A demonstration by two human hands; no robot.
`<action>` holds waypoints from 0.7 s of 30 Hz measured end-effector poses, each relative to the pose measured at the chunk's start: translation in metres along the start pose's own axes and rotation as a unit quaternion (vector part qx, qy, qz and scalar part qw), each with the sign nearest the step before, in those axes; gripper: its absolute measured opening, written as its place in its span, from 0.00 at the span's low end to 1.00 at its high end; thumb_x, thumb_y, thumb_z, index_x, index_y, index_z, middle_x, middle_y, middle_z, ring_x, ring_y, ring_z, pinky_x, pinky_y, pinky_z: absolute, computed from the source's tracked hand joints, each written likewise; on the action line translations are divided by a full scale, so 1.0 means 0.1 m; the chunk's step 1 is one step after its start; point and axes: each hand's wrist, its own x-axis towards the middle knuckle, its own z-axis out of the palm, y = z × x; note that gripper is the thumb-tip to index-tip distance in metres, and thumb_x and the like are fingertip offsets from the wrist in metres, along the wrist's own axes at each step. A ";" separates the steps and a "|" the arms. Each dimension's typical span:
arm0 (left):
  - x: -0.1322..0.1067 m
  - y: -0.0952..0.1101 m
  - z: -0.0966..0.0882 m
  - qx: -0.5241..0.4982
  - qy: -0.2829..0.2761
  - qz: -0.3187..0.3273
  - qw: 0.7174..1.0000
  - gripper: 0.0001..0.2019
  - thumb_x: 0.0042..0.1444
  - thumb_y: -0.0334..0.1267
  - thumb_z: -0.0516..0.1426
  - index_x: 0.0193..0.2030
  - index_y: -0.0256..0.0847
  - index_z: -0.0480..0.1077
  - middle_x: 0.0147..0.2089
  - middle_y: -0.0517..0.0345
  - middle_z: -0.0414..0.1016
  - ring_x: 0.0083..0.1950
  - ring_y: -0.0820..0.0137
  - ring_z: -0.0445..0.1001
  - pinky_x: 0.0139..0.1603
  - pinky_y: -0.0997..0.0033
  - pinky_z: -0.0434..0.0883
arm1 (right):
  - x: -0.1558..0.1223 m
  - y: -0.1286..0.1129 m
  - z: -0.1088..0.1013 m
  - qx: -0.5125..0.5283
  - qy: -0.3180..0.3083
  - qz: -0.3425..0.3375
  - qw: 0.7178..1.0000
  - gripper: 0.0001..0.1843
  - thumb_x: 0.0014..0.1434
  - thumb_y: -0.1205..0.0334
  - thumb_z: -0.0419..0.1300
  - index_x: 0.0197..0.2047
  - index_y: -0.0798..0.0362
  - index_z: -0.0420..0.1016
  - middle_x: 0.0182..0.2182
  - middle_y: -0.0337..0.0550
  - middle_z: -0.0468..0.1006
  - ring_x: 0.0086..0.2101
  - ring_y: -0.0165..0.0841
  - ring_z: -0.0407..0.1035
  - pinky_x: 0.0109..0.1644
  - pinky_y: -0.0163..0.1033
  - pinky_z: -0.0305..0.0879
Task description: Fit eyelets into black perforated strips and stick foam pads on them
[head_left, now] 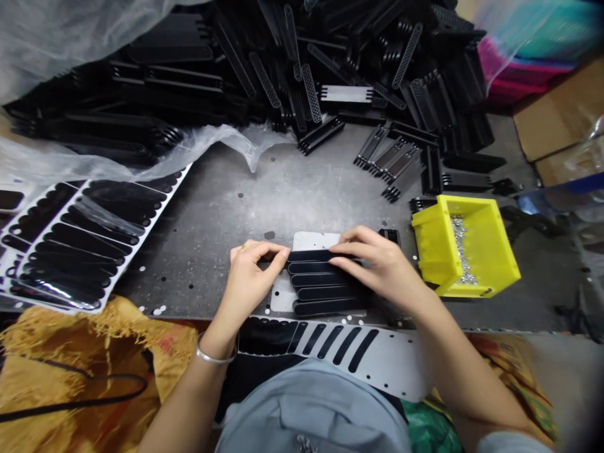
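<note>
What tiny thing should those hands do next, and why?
Maybe press along the row's farthest black strip, since the left hand is at its left end and the right hand is over its right part, with four similar strips beside it.

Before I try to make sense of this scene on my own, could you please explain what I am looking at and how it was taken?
Certainly. There is no machine here: a person works with two bare hands, and the single picture comes from a camera worn on the head, looking forward and down. The left hand has its fingertips at one end of the farthest black strip; the right hand touches it farther along. How firmly they grip is hard to tell. More strips lie in a row nearer the person. On the grey table are strip sheets to the left, a yellow bin of small shiny pieces to the right, and a heap of black parts behind.
</note>
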 end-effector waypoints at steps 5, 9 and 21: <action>0.00 0.00 -0.01 0.002 0.000 0.000 1.000 0.09 0.64 0.45 0.61 0.36 0.48 0.81 0.37 0.62 0.84 0.41 0.63 0.77 0.60 0.51 0.64 | -0.15 0.19 -0.10 0.065 0.046 0.073 0.994 0.08 0.69 0.60 0.63 0.42 0.50 0.84 0.37 0.43 0.81 0.35 0.32 0.75 0.38 0.39 0.72; 0.01 0.01 0.00 0.000 0.005 0.004 1.000 0.09 0.63 0.45 0.61 0.36 0.48 0.81 0.36 0.61 0.84 0.41 0.64 0.77 0.53 0.56 0.68 | -0.17 0.22 -0.05 0.070 0.057 0.048 0.995 0.07 0.69 0.62 0.62 0.43 0.50 0.83 0.37 0.42 0.81 0.36 0.31 0.75 0.43 0.39 0.73; -0.07 0.22 0.01 0.155 -0.060 0.166 0.972 0.32 0.63 0.59 0.60 0.68 0.46 0.67 0.68 0.46 0.72 0.69 0.49 0.67 0.73 0.43 0.56 | -0.53 0.11 -0.15 -0.082 0.240 0.117 0.960 0.18 0.70 0.60 0.62 0.61 0.45 0.78 0.43 0.47 0.74 0.38 0.36 0.71 0.44 0.46 0.75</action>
